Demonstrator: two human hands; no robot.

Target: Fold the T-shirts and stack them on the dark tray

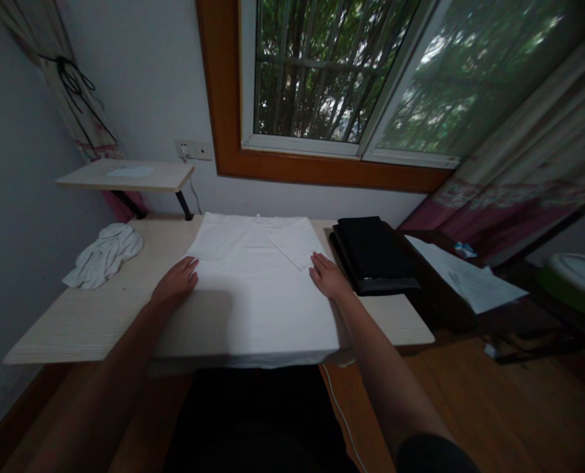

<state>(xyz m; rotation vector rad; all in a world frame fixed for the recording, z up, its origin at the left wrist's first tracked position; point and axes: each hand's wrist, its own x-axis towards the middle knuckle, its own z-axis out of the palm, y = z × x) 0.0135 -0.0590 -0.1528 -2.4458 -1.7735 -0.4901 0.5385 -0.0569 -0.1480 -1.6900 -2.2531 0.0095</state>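
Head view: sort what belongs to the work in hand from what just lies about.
In the work:
white shirt, spread out
table beneath it

Apparently just lying about:
crumpled white cloth
black stack beside the shirt
paper on the raised shelf
large sheet, right

Left forearm [129, 348] bare, slanting up and inward, left hand [176, 284] palm down, fingers loosely bent, grip unclear, right forearm [378, 361] bare, angled in from lower right, right hand [330, 277] palm down, fingers extended, nearly flat, hands well apart, roughly level
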